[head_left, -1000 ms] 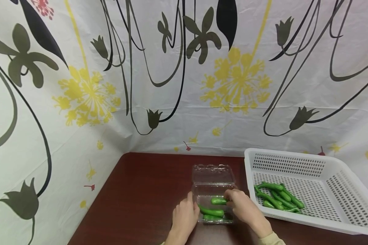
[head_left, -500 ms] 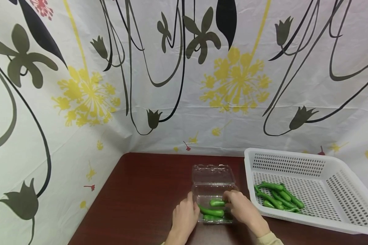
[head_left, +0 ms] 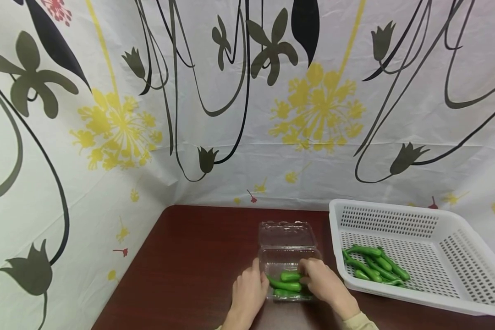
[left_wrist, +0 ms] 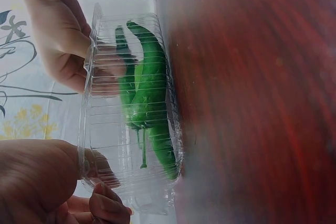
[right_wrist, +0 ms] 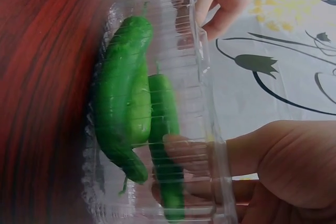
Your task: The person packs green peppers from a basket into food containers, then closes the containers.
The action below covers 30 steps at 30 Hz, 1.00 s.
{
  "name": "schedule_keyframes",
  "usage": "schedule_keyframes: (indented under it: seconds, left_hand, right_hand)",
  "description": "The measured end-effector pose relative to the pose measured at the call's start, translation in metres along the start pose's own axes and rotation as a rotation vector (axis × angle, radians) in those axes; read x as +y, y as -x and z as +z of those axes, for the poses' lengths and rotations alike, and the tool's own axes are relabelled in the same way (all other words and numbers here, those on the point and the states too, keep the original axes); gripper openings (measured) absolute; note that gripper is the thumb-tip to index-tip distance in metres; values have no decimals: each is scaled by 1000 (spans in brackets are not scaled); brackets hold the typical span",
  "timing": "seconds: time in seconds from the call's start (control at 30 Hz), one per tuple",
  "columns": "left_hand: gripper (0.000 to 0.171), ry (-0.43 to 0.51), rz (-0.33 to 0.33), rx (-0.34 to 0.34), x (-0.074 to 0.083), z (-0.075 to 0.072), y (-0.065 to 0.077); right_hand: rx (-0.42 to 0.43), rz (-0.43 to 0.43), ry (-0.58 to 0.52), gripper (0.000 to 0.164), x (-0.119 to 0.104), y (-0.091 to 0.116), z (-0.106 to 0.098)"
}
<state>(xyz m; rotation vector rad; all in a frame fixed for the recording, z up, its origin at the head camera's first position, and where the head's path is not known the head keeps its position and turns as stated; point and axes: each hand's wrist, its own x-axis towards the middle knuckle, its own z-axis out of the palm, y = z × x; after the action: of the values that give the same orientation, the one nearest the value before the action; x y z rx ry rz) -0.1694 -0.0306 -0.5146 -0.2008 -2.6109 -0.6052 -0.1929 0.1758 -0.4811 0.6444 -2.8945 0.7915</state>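
Note:
A clear plastic clamshell box [head_left: 286, 256] stands on the table with its lid raised at the back. My left hand [head_left: 249, 288] pinches the box's left wall, fingers on both sides of the rim in the left wrist view. Reaching in over the right wall, my right hand [head_left: 322, 280] holds a green chili pepper [right_wrist: 167, 108] between thumb and fingers, which cover its right end in the head view. Below it in the box lie a curved green pepper [head_left: 286, 286] and another pepper [head_left: 289, 294] along the front wall.
A white perforated plastic basket [head_left: 433, 300] stands to the right of the box, with several green peppers [head_left: 367, 268] heaped in its left part. Dark red-brown table [head_left: 202, 266] extends left of the box. A patterned cloth [head_left: 231, 174] hangs behind and at the left.
My right hand has moved slightly left and inward over the box, shifting the held pepper left and toward the front, closer to the others. My left hand stays on the wall.

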Motion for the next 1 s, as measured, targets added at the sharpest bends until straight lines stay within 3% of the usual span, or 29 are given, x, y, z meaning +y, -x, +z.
schedule_keyframes:
  seconds: [0.5, 1.0]
  left_hand:
    - [35, -3, -10, 10, 0, 2, 1]
    - [37, 17, 5, 12, 1, -1, -1]
  right_hand:
    - [11, -28, 48, 27, 1, 0, 8]
    - [35, 20, 90, 25, -4, -1, 10]
